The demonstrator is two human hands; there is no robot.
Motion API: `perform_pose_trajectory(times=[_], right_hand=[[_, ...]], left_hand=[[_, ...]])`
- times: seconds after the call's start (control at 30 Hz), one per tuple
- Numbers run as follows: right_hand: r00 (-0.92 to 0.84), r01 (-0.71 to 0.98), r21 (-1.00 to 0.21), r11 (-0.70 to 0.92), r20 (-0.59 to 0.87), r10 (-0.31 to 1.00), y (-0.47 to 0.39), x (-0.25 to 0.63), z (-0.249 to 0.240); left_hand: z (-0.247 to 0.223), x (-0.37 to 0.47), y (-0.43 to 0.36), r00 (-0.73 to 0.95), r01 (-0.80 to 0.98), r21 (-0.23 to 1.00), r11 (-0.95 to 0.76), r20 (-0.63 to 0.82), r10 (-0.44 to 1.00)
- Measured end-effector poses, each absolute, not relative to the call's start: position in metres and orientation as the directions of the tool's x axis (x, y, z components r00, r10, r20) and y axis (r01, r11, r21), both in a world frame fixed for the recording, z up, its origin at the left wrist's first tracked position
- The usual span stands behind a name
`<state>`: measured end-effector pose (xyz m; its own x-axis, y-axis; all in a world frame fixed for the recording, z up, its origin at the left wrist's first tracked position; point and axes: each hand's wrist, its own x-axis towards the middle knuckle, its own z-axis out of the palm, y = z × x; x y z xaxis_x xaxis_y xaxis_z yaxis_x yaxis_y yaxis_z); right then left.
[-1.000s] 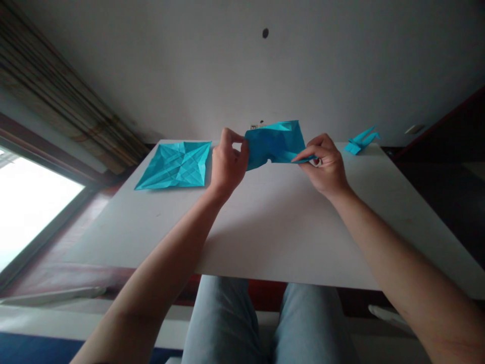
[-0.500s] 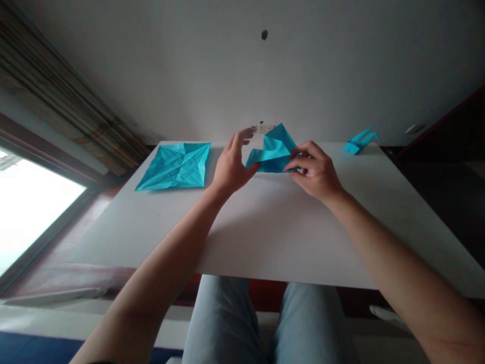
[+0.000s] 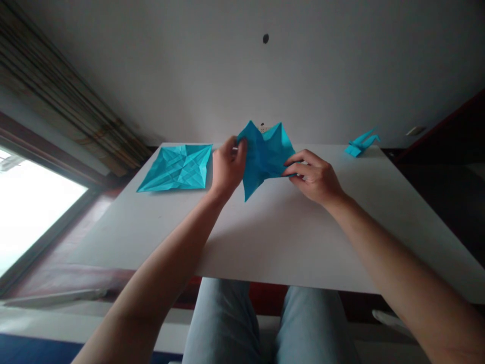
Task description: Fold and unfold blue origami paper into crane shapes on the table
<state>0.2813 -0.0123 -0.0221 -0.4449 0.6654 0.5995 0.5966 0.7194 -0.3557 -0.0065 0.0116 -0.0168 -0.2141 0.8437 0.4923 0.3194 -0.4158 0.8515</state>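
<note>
Since the earlier frame, the held paper (image 3: 265, 156) has spread wider and the left hand (image 3: 227, 172) has closed on it. Left to right: curtain (image 3: 56, 86); creased sheet (image 3: 178, 167), opened out; left grip, tight pinch; held paper, above the white bench (image 3: 265, 237), creased, partly open, not flat; right hand (image 3: 320, 177), grip nearly closed on its edge; paper crane (image 3: 359, 144), fully shaped. Plain wall (image 3: 182, 71) behind, room dim.

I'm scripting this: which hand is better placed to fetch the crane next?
Probably the right hand: it is nearer the crane, while the left hand is beyond the held paper.
</note>
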Motion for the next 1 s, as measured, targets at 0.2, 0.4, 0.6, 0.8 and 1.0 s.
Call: perform_pose_trajectory(times=[0.2,0.4,0.6,0.8,1.0], right_hand=[[-0.389,0.484,-0.36,0.797,0.728,0.565,-0.006,0.284,-0.027],[-0.247,0.41,-0.555,0.724,0.697,0.674,-0.003,0.279,-0.022],[-0.119,0.348,-0.716,0.605,0.607,0.786,0.008,0.277,-0.033],[-0.204,0.446,-0.657,0.607,0.586,0.784,0.009,0.281,-0.034],[-0.374,0.748,-0.32,0.581,0.52,0.768,-0.002,0.278,-0.036]], left_hand=[[-0.02,-0.018,0.03,-0.405,0.027,0.933,-0.358,0.338,0.849],[-0.024,-0.018,0.037,-0.493,-0.18,0.951,-0.252,0.134,0.859],[-0.031,-0.02,0.039,-0.454,-0.172,0.958,-0.229,0.129,0.881],[-0.033,-0.028,0.046,-0.382,-0.012,0.971,-0.239,0.217,0.898],[-0.032,-0.014,0.037,-0.244,0.109,0.95,-0.294,0.312,0.918]])
